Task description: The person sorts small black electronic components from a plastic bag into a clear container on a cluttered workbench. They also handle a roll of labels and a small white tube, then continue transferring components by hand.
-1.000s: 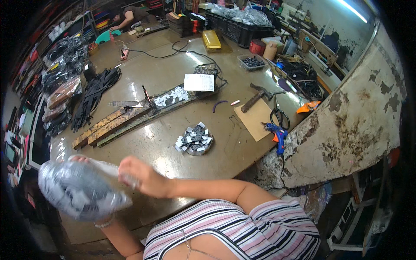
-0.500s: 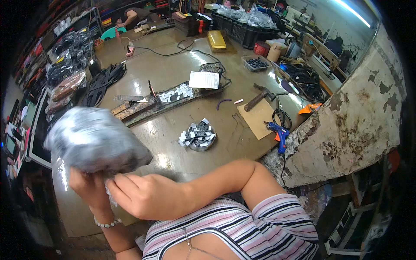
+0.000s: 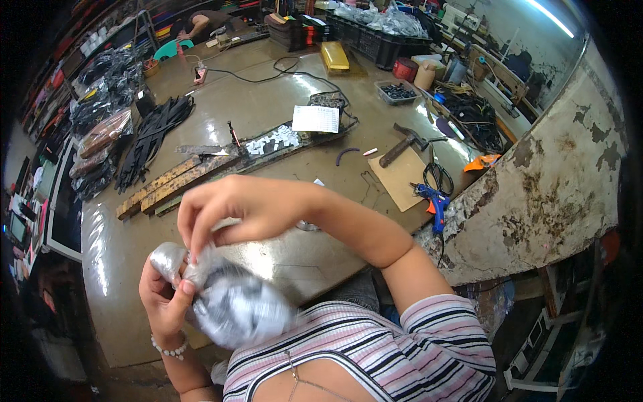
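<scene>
A clear plastic bag filled with dark and white pieces hangs tilted just in front of my striped shirt, smeared by motion. My left hand, closed, grips its gathered neck, and a shiny bunch of plastic sticks out above the fingers. From above, my right hand arches over with its fingertips pinched on the plastic at the neck. A round clear container lies mostly behind my right forearm; only bits of its rim and a white tab show.
Beyond my hands lie a scarred wooden bar with white tabs and a printed paper. To the right are a hammer, cardboard and a blue glue gun. Black straps lie left. A person bends at the far end.
The bag has swung from above my hands at the left down to the right, toward my shirt. My right hand has risen above the left, its forearm now covering the round container.
</scene>
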A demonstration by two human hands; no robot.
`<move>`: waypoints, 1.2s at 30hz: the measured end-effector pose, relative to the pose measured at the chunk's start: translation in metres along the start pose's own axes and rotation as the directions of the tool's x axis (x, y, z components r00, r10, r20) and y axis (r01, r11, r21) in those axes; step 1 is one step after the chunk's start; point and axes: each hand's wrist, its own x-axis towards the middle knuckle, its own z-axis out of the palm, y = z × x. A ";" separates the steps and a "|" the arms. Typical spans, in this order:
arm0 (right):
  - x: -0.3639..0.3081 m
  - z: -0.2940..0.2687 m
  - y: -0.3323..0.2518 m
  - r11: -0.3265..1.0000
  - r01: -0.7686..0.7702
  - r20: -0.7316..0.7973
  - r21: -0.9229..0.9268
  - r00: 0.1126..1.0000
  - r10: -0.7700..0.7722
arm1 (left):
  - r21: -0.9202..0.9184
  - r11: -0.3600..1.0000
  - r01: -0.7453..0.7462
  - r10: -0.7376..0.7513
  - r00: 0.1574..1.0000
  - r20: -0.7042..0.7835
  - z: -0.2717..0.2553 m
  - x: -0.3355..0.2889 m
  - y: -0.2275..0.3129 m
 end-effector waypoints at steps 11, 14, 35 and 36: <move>-0.046 0.101 0.090 0.911 -0.142 -0.474 0.387 0.817 0.328 | 0.365 0.926 -0.093 -0.089 0.888 0.451 -0.007 0.043 -0.028; -0.049 0.103 0.090 0.953 -0.266 -0.604 0.145 0.739 0.298 | 0.615 0.702 -0.360 0.267 0.933 0.241 -0.006 0.036 -0.041; -0.052 0.121 0.070 0.229 -0.403 0.104 0.886 0.654 0.750 | 0.390 0.889 -0.242 0.415 0.785 -0.460 0.008 -0.005 -0.060; -0.059 0.126 0.074 0.262 -0.319 0.011 0.911 0.654 0.757 | 0.407 0.893 -0.193 0.349 0.868 -0.354 0.011 -0.002 -0.054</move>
